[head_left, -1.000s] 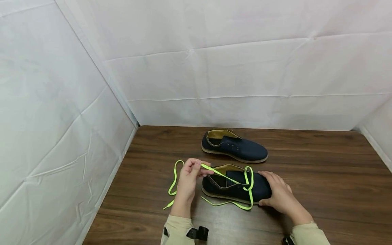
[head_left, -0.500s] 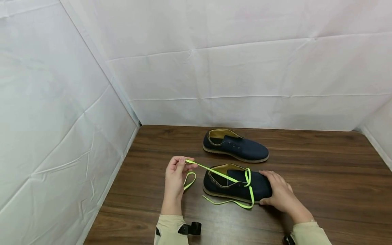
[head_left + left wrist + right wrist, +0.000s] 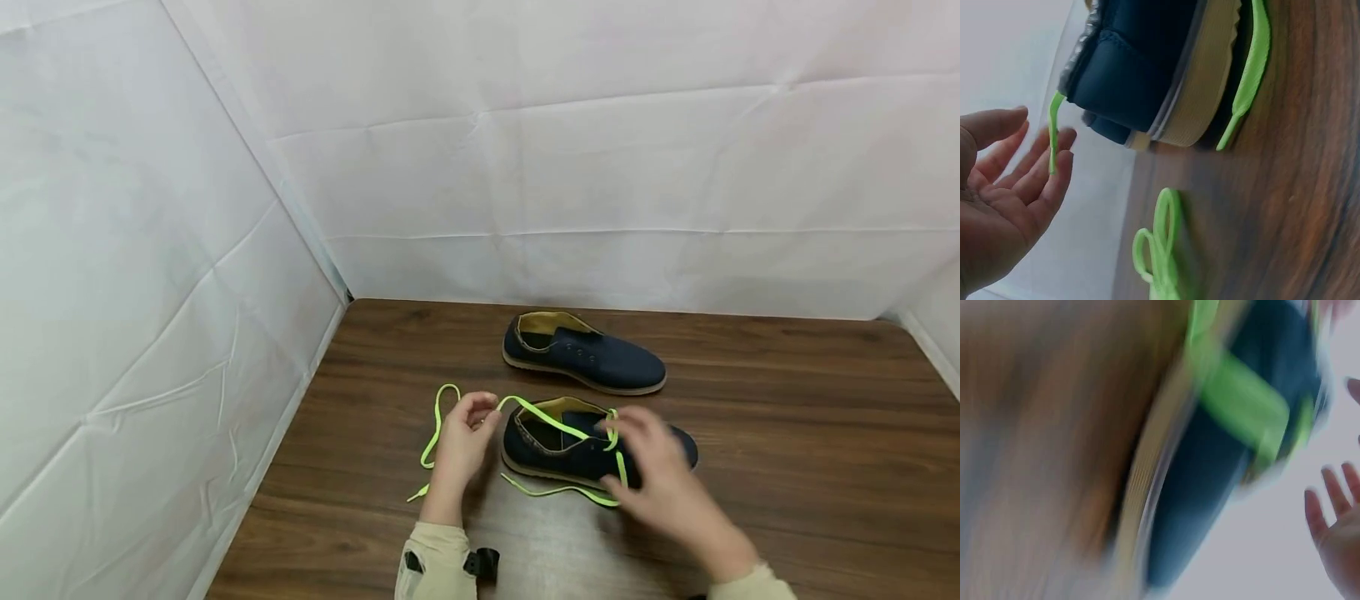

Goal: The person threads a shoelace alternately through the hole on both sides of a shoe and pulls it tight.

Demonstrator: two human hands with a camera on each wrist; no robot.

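A navy lace-up shoe [image 3: 555, 463] with a tan sole lies toe right on the table. Its neon-green shoelace [image 3: 536, 411] passes through the front eyelets, one end lying along the near side. My left hand [image 3: 459, 446] is beside the heel; in the left wrist view the lace hangs against its fingers, the thumb apart from them. Over the shoe's front, my right hand [image 3: 663, 475] is blurred, fingers spread near the laced eyelets. The right wrist view shows those fingers apart, with nothing between them. Whether they touch the lace I cannot tell.
A second navy shoe [image 3: 618, 362], without a lace, lies behind the first, toe right. Brown wood-grain table [image 3: 787, 433] underneath. White cloth walls [image 3: 600, 167] stand at the back and left. A loose length of lace [image 3: 435, 429] curls left of my left hand.
My left hand drew the lace left, then came back right and loosened its pinch, so the lace now arcs slack. My right hand left the shoe's toe and moved left over the laced part.
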